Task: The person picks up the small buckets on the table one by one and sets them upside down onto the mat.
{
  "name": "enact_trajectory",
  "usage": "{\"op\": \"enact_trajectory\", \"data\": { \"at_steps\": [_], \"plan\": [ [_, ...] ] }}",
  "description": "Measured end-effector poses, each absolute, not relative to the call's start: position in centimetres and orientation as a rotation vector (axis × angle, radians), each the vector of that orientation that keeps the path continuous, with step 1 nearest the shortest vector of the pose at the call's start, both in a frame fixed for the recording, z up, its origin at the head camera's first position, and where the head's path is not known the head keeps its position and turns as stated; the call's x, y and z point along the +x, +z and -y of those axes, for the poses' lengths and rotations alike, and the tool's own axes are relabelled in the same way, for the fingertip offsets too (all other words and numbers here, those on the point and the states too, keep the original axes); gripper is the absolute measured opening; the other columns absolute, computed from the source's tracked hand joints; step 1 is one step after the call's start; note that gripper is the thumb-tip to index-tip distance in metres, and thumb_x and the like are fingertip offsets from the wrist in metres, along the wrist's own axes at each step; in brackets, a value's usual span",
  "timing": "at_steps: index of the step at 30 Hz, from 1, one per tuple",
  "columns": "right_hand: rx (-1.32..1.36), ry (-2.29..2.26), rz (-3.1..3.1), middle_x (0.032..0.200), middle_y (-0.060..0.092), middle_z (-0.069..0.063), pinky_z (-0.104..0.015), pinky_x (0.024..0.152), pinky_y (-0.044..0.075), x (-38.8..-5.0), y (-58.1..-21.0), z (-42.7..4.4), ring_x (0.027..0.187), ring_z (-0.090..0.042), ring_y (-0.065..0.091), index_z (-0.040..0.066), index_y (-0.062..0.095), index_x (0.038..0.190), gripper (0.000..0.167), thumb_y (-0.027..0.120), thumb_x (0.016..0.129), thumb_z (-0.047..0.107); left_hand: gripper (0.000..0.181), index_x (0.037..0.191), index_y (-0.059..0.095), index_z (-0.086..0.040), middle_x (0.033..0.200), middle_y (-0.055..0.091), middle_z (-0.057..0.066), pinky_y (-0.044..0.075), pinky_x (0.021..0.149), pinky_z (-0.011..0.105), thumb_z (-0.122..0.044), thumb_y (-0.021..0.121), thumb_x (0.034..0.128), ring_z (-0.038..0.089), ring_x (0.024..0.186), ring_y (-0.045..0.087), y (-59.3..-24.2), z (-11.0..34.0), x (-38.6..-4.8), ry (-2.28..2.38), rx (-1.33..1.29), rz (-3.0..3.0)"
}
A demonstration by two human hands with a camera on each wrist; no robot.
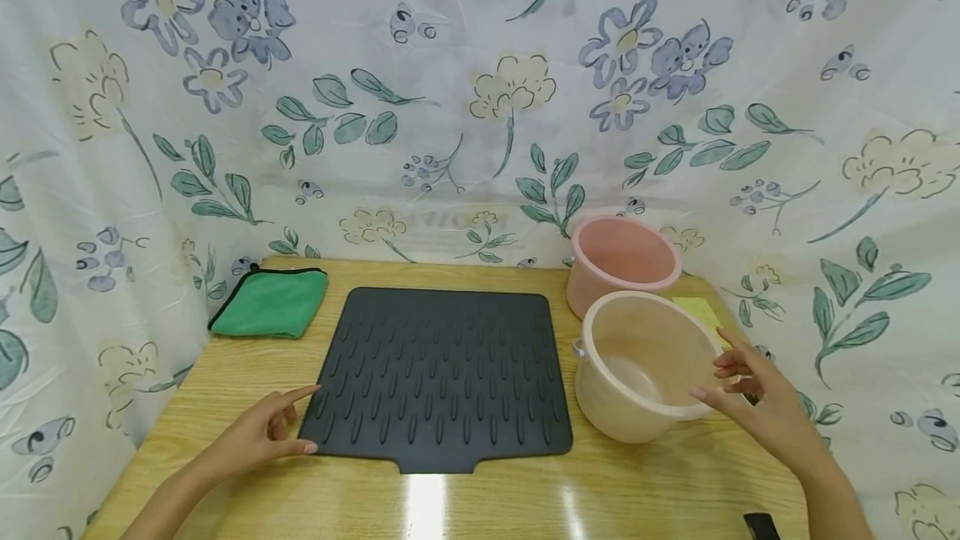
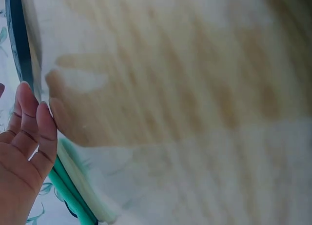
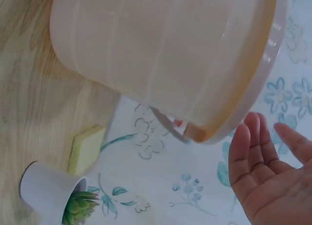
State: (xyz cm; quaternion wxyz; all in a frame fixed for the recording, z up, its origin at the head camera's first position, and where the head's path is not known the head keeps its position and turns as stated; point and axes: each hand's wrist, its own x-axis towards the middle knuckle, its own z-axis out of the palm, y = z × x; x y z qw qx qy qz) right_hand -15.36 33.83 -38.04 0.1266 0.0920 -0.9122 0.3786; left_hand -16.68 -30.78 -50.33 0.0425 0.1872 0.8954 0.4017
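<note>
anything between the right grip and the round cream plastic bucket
Nothing visible: the right grip is right beside the round cream plastic bucket; the round pink plastic bucket stands behind it, out of the way.

Along the bottom of the frame, the wooden table (image 1: 322, 511) leaves room for a hand to slide past the low, ridged drying mat (image 1: 438, 373), and I could reach straight over it. Right of centre, the cream bucket (image 1: 622, 419) stands tall, with only a thin strip between it and the mat; the pink bucket (image 1: 581, 290) blocks the way behind. Floral curtain (image 1: 450, 23) walls off the back and both sides.
</note>
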Motion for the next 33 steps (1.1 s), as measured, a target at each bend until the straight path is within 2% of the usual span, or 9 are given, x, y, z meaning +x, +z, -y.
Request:
{"op": "enact_trajectory", "data": {
  "at_steps": [5,9,18,26,30,33],
  "plan": [
    [0.139,1.102,2.675,0.115,0.050,-0.003,-0.009,0.075,0.043,-15.3,-38.8,-34.8,0.094,0.003,0.052,0.020,0.030,0.158,0.080,0.074,0.090,0.015,0.078,0.143,0.047,0.002,0.096,0.050,0.010,0.041,0.059,0.023,-0.023,0.083,0.0799,0.001,0.068,0.044,-50.7,30.9,-16.7,1.206,0.532,-2.768],
    [0.053,1.153,2.657,0.113,0.050,0.001,-0.008,0.074,0.042,-15.3,-39.5,-35.1,0.093,0.001,0.051,0.021,0.032,0.157,0.077,0.072,0.092,0.016,0.077,0.143,0.048,0.003,0.096,0.049,0.010,0.040,0.059,0.023,-0.024,0.084,0.0794,0.001,0.068,0.044,-51.0,31.1,-16.7,1.194,0.525,-2.777],
    [-0.133,1.349,2.650,0.102,0.049,0.016,-0.012,0.070,0.048,-15.2,-40.7,-35.5,0.087,0.006,0.049,0.015,0.029,0.157,0.070,0.064,0.098,0.022,0.079,0.146,0.044,0.001,0.099,0.048,0.011,0.038,0.059,0.023,-0.024,0.082,0.0811,0.002,0.068,0.043,-51.1,31.2,-16.7,1.177,0.522,-2.748],
    [-0.167,1.847,2.442,0.095,0.056,0.011,-0.018,0.073,0.054,-15.8,-41.9,-35.9,0.085,0.001,0.061,0.024,0.042,0.149,0.051,0.059,0.101,0.018,0.080,0.146,0.046,-0.002,0.097,0.047,0.009,0.037,0.059,0.023,-0.030,0.082,0.0808,0.001,0.067,0.042,-51.0,31.1,-16.6,1.139,0.521,-2.769],
    [-0.181,1.948,2.369,0.089,0.061,0.010,-0.020,0.071,0.054,-16.1,-42.1,-35.8,0.082,-0.001,0.063,0.021,0.043,0.147,0.047,0.057,0.102,0.017,0.079,0.146,0.046,-0.004,0.096,0.047,0.008,0.036,0.059,0.023,-0.031,0.082,0.0807,0.001,0.067,0.042,-50.9,31.0,-16.6,1.122,0.511,-2.779],
    [-0.216,1.994,2.356,0.090,0.060,0.011,-0.020,0.071,0.054,-16.5,-42.2,-35.8,0.081,-0.002,0.063,0.013,0.036,0.151,0.052,0.055,0.103,0.019,0.078,0.145,0.047,-0.004,0.095,0.046,0.008,0.036,0.058,0.023,-0.030,0.082,0.0806,0.001,0.067,0.041,-51.0,31.0,-16.6,1.122,0.515,-2.786]
  ]
}}
